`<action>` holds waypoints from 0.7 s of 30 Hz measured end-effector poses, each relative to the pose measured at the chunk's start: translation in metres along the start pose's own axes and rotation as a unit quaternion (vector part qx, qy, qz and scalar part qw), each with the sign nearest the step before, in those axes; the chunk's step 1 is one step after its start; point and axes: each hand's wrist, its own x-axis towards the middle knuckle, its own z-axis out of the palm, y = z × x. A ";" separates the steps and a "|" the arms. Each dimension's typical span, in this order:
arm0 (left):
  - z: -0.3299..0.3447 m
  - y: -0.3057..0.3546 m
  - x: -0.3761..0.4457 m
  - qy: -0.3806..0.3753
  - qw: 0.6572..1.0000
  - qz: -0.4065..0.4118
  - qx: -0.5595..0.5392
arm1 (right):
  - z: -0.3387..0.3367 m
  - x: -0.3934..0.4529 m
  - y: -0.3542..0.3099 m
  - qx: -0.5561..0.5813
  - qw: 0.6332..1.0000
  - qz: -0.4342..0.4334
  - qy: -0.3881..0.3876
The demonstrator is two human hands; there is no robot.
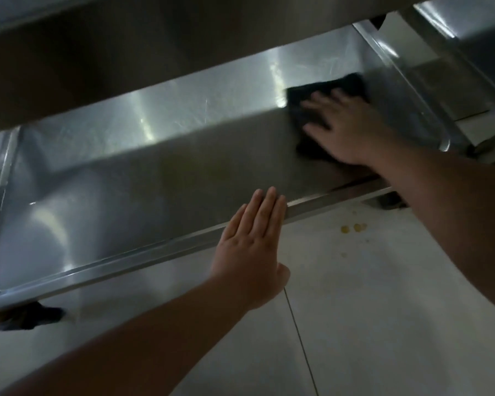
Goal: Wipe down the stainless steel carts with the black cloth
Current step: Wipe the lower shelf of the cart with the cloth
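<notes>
The lower shelf of a stainless steel cart fills the middle of the head view, under a higher shelf. The black cloth lies flat on the shelf's far right part. My right hand presses down on the cloth with fingers spread, covering its near half. My left hand is flat with fingers together, its fingertips resting over the shelf's front rim near the middle. It holds nothing.
A second steel cart stands at the upper right. The white tiled floor below carries a few yellow crumbs. A dark caster sits under the shelf's left front corner, another at the right.
</notes>
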 end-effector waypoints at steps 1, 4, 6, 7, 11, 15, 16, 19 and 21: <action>0.000 0.000 0.000 -0.001 1.000 0.003 -0.002 | -0.002 -0.002 0.021 0.001 0.998 0.061 0.012; -0.005 -0.003 0.002 -0.014 0.999 0.017 -0.039 | -0.002 -0.007 0.042 0.015 0.979 0.204 0.007; -0.012 -0.008 0.001 -0.024 0.996 0.032 -0.080 | 0.003 -0.004 0.014 0.026 0.970 0.241 0.004; -0.016 -0.013 -0.001 -0.020 0.995 0.042 -0.088 | 0.005 -0.002 -0.007 0.028 0.972 0.233 0.002; -0.018 -0.056 -0.040 0.021 0.999 0.009 -0.045 | 0.019 0.011 -0.118 0.032 0.993 0.111 -0.021; -0.019 -0.120 -0.094 0.017 0.996 -0.084 0.003 | 0.034 0.011 -0.231 0.025 0.997 -0.045 -0.057; -0.020 -0.135 -0.106 0.010 0.994 -0.106 0.014 | 0.037 0.007 -0.246 0.019 0.994 -0.083 -0.066; -0.027 -0.179 -0.135 0.007 0.986 -0.163 0.018 | 0.037 0.002 -0.245 0.014 0.988 -0.138 -0.071; -0.031 -0.206 -0.149 0.001 0.981 -0.195 0.010 | 0.033 0.003 -0.217 0.009 0.993 -0.106 -0.050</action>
